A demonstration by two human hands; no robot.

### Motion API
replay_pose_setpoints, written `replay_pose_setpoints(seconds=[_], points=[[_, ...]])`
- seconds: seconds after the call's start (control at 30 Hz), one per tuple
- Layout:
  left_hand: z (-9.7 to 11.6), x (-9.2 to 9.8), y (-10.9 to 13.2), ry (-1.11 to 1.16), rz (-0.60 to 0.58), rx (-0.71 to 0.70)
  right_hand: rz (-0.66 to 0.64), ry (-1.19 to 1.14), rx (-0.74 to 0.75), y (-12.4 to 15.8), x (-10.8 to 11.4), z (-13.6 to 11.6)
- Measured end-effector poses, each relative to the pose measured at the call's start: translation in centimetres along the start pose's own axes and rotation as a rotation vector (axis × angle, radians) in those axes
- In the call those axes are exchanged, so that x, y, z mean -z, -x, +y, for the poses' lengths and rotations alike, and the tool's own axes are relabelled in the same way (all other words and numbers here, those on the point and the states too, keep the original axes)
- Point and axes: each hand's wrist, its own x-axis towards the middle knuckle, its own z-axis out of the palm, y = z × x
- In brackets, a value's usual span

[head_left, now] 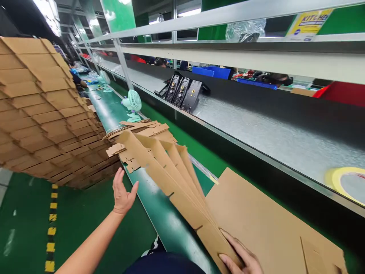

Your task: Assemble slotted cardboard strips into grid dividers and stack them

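Observation:
My right hand (242, 255) grips the near end of a bundle of slotted cardboard strips (182, 190), whose far ends fan apart above the green bench (171, 224). Fingers spread, my left hand (124, 192) is raised beside the bench's left edge and holds nothing. Just beyond it lies a heap of cardboard scraps and strips (154, 131), which the fanned ends partly cover. A flat cardboard sheet (256, 217) rests on the bench to the right of the bundle.
On the left stands a tall pile of folded cardboard (42, 106). Mint-green fans (133, 102) line the bench. The metal shelf (256, 125) on the right carries black devices (182, 91) and a yellow tape roll (348, 182). Another person's arm (81, 82) shows far back.

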Motion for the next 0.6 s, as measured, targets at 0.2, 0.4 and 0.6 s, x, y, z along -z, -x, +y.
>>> replay_pose_setpoints(seconds=[0.2, 0.4, 0.6], points=[[2.1, -2.1, -1.8, -0.05, -0.05, 0.051, -0.331, -0.649, -0.278, -2.6, -0.7, -1.0], [2.0, -8.8, 1.0, -0.264, -0.629, 0.144, -0.262, -0.623, -0.615, -5.0, -0.2, 5.0], [0.4, -12.2, 5.6, -0.38, -0.969, 0.212, -0.032, -0.193, -0.436, -6.7, 4.6, 9.4]])
